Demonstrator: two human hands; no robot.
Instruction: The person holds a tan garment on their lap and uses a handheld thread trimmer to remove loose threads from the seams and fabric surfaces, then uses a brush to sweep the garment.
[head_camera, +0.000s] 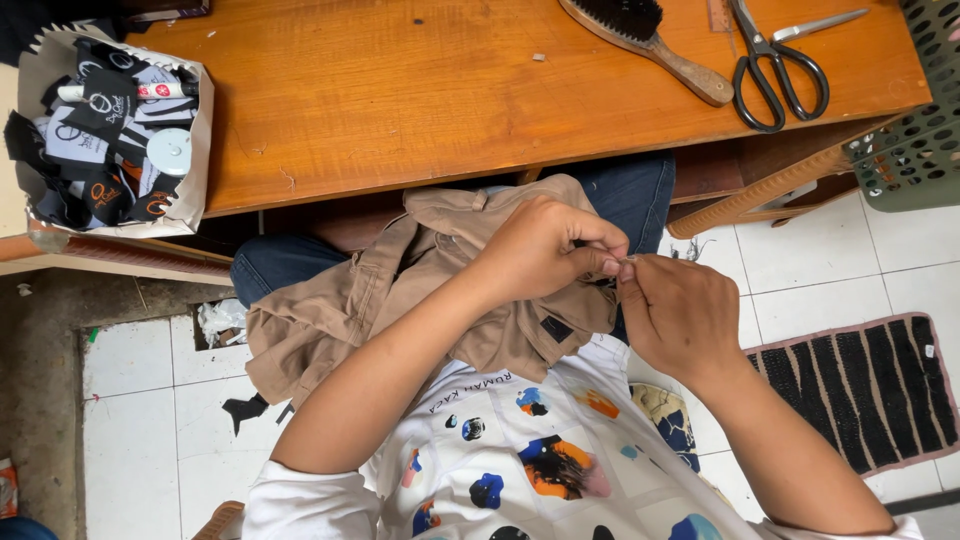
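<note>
My left hand (545, 250) was closed on a fold of the tan garment (400, 300) lying across my lap, below the bench (400, 90) edge. My right hand (675, 315) met it fingertip to fingertip, pinching something too small to identify. Farther out on the bench lay a brush (650, 40) and black-handled scissors (775, 65); a paper bag of labels (110, 130) stood at the left.

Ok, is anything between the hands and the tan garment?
Nothing visible. The left hand rests on the tan garment in the lap, and its fingertips meet those of the right hand at the cloth's edge. What they pinch is too small to tell.
</note>
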